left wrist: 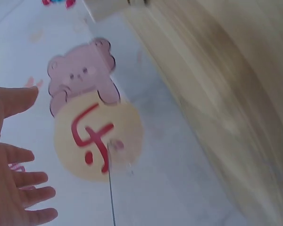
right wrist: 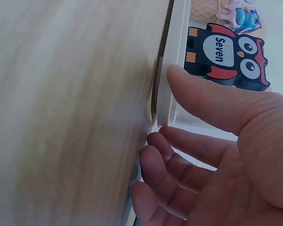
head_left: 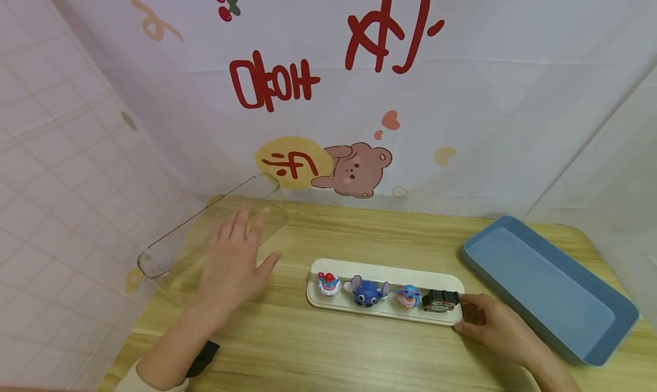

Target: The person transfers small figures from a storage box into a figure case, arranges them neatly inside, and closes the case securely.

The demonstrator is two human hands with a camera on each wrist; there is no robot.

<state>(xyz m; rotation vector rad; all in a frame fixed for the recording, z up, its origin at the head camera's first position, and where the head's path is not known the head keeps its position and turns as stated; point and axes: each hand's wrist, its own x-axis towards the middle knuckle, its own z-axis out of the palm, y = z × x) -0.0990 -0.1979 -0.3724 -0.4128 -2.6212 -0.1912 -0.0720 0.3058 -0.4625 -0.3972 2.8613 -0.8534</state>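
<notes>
A pale backdrop cloth (head_left: 462,95) printed with red characters and a brown bear (head_left: 354,172) hangs behind a wooden table (head_left: 318,346).

Head view: a long white tray (head_left: 382,275) lies across the middle of the table, carrying four small figures in a row: a white and red figure (head_left: 328,283), a blue figure (head_left: 369,291), a pink figure (head_left: 409,296) and a black owl figure (head_left: 440,300) at the right end. The right hand (head_left: 495,323) holds that right end of the tray, fingers curled at its edge just beside the owl. The left hand (head_left: 233,261) is apart from the tray, fingers spread flat, over the near part of a clear plastic lid (head_left: 205,232) that lies slantwise at the table's left; whether the palm touches it cannot be told. A blue tray (head_left: 549,283) sits at the right, near the right hand but apart from the white one.

Left wrist view: only the left hand's (left wrist: 12,179) spread fingers show, with the bear print (left wrist: 82,73) and the table's edge (left wrist: 217,94) beyond; a thin clear edge of the lid (left wrist: 111,188) crosses the cloth. No figures show here.

Right wrist view: close up, the right hand (right wrist: 217,160) pinches the white tray's (right wrist: 167,84) rim, thumb on top and fingers curled beneath. The owl figure (right wrist: 226,56) reads "Seven", lettering too small to make out from the head.
</notes>
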